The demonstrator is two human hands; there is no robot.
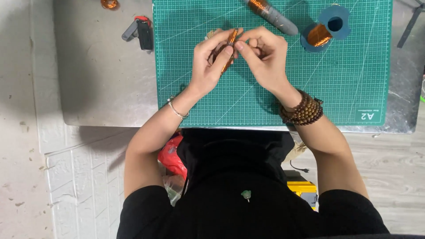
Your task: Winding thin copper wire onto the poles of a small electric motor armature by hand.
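Observation:
Both my hands meet over the middle of a green cutting mat (pixel 345 84). My left hand (pixel 211 62) grips a slim rod wound with copper wire (pixel 231 37), which runs upright between its fingers. My right hand (pixel 264 55) pinches the same copper-wound rod near its upper part, thumb and forefinger closed against it. A thin bracelet sits on my left wrist and a stack of brown bead bracelets (pixel 303 110) on my right wrist.
A blue spool of copper wire (pixel 321 32) lies at the mat's upper right. A grey rod partly wound with copper (pixel 272 15) lies beside it. A black and red tool (pixel 141 32) rests on the metal table (pixel 106 79), left of the mat.

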